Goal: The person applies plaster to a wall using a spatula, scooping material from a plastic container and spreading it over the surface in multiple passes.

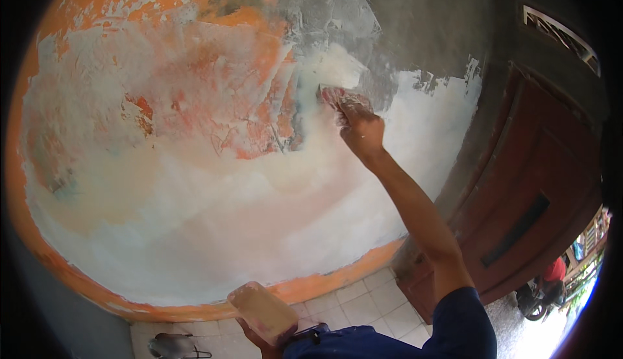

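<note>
My right hand (363,132) is closed round a putty knife (335,95) smeared with white and reddish filler. Its blade rests against the wall (246,197), where a pale coat spreads over orange paint and grey cement. Low in the view, my left hand (255,338) grips a beige rectangular board (263,310) from beneath and behind. Reddish-white smears mark the edges of that board. Most of the left hand's fingers are hidden behind it.
A dark red door (542,184) with a dark handle stands to the right, below a slatted vent (561,35). White floor tiles (360,304) run along the wall's foot. A grey object (172,345) lies at lower left. Outside, a motorbike (535,297) is parked.
</note>
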